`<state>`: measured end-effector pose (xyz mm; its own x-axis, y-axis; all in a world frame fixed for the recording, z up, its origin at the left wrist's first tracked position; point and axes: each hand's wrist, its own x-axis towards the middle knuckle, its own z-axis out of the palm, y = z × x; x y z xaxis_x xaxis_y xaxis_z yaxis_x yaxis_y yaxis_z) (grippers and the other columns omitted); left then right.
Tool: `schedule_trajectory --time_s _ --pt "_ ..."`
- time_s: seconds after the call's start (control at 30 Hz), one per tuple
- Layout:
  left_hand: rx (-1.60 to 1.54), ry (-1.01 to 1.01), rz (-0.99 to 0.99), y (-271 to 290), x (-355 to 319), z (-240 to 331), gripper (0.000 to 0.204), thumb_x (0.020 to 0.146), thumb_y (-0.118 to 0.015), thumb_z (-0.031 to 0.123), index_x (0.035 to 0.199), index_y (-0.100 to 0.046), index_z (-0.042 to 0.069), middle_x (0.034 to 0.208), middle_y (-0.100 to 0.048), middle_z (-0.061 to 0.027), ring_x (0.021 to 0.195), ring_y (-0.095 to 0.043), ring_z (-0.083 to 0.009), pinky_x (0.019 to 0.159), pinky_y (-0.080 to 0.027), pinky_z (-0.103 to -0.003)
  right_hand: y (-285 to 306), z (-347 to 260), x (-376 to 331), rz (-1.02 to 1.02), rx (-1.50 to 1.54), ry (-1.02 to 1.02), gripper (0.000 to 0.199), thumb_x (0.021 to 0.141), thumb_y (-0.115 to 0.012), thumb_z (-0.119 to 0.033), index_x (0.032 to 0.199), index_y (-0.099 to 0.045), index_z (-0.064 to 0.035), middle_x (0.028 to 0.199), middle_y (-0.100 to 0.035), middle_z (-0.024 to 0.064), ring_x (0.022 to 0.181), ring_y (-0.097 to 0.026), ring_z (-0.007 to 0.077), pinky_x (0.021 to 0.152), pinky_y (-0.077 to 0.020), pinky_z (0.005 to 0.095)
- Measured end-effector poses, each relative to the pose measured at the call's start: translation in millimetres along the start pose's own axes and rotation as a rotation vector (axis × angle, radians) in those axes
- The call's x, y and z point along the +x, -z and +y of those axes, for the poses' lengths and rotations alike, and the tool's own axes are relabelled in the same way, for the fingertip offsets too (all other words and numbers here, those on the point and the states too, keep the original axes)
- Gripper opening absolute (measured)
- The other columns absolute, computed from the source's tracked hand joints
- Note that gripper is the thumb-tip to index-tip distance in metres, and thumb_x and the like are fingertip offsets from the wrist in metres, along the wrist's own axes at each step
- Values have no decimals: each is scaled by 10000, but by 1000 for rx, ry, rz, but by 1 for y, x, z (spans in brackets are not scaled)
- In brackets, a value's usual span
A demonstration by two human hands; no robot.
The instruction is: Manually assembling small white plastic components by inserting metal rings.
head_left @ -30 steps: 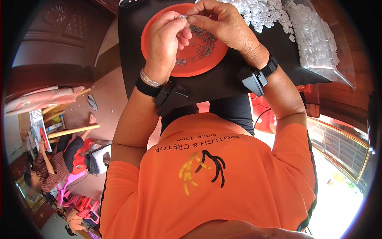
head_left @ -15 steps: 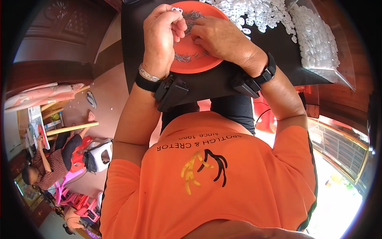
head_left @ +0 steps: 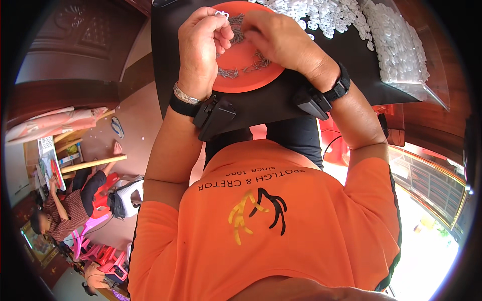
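My left hand (head_left: 203, 42) is closed in a pinch on a small white plastic piece with holes (head_left: 222, 14), above the left side of a round orange plate (head_left: 241, 89). Several small grey screws or nails (head_left: 258, 62) lie scattered over that plate. Over the plate's right side is my right hand (head_left: 283, 42), slightly blurred. Its fingers are bent and drawn together, and what is between them, if anything, is hidden. The fingertips are close to the white piece but apart from it.
A heap of white plastic pieces (head_left: 326, 17) spreads over the black tabletop (head_left: 266, 106) beyond the plate. On the right a clear bin (head_left: 426, 90) is full of similar pieces. Two other people (head_left: 70, 213) are off to the left, among plastic chairs (head_left: 103, 253).
My right hand has lifted from the small grey pieces and moved a little toward the left hand. More of them now show on the plate. My left hand keeps its pinch, nearly still.
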<state>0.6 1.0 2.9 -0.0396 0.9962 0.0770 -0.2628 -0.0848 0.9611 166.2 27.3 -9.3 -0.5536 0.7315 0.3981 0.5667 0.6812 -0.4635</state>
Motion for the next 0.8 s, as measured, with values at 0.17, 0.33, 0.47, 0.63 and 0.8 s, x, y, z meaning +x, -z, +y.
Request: schedule_trajectory --time_s 0.17,0.33,0.47,0.63,0.8 --pt "49 8 -38 3 0 -3 123 805 -499 138 747 -551 42 633 -568 -39 534 -490 -88 492 -355 -207 14 -2 9 -20 321 -52 59 880 -536 -17 934 -553 1 799 -612 46 741 -579 116 674 -476 248" --pt "233 24 -93 -5 -2 -4 135 824 -527 158 807 -582 35 740 -587 -19 675 -534 -84 564 -371 -210 17 11 10 -174 1079 -268 183 876 -554 -49 1045 -488 -22 881 -584 35 769 -540 100 667 -448 229" --pt "315 -50 -231 -8 -5 -5 143 829 -530 159 774 -582 38 744 -569 8 684 -512 -61 574 -364 -210 30 2 11 -267 1004 -368 196 876 -564 -68 1044 -471 -28 872 -578 33 743 -527 94 649 -435 218" --pt "410 -157 -314 -9 -6 -5 103 802 -541 74 767 -582 -14 707 -603 -38 620 -508 -70 577 -410 -214 34 1 11 -342 940 -285 182 870 -564 -62 1017 -462 -27 855 -571 34 724 -519 87 646 -432 211" --pt "330 18 -262 -5 -3 -6 128 793 -559 130 757 -602 15 687 -590 -17 603 -499 -57 547 -380 -203 31 -2 10 -260 908 -210 187 848 -561 -2 1005 -461 -13 842 -573 45 754 -548 107 663 -448 230"
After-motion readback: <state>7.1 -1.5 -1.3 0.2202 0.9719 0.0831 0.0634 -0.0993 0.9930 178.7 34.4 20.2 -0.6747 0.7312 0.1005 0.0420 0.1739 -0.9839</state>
